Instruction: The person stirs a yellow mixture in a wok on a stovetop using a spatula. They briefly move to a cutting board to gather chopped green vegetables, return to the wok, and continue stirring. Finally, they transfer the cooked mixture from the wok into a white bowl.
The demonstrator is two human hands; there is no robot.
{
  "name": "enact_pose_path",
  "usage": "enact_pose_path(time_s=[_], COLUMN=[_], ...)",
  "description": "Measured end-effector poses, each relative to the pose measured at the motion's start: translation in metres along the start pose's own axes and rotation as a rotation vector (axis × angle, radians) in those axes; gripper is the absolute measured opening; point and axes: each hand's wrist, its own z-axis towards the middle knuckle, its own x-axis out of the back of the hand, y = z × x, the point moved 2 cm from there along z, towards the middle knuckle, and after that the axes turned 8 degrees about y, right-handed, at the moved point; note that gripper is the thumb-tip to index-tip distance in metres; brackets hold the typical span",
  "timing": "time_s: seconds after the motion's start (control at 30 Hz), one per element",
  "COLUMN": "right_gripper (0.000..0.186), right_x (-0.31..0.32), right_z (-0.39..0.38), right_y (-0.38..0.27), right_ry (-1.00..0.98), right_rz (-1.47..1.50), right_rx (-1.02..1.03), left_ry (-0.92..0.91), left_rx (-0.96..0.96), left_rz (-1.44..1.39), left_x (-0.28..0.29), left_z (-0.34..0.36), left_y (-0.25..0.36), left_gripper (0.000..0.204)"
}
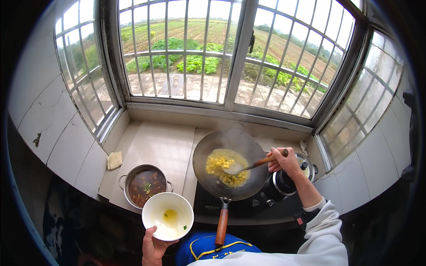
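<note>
From the head view, the right hand has its fingers curled tight around the wooden handle end of a spatula, whose blade rests in yellow scrambled egg inside the dark wok on the stove. The left hand grips the near rim of a white bowl, thumb over the edge; a smear of yellow liquid sits inside. Just beside it, a steel pot holds brownish soup with green bits.
</note>
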Motion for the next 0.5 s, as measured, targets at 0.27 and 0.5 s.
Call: enact_pose_path(time_s=[0.27,0.5], right_gripper=[0.028,0.02], right_x=[-0.024,-0.002], right_z=[0.004,-0.007], right_y=[0.001,0.004], right_ry=[0.13,-0.099], right_rz=[-0.2,-0.164], right_rx=[0.015,0.343], left_ry=[0.045,0.048], left_rx=[0.113,0.173], left_rz=[0.007,0.063], left_x=[0.002,0.003], left_z=[0.004,0.007], left_y=[-0.017,-0.028], left_gripper=[0.076,0.076])
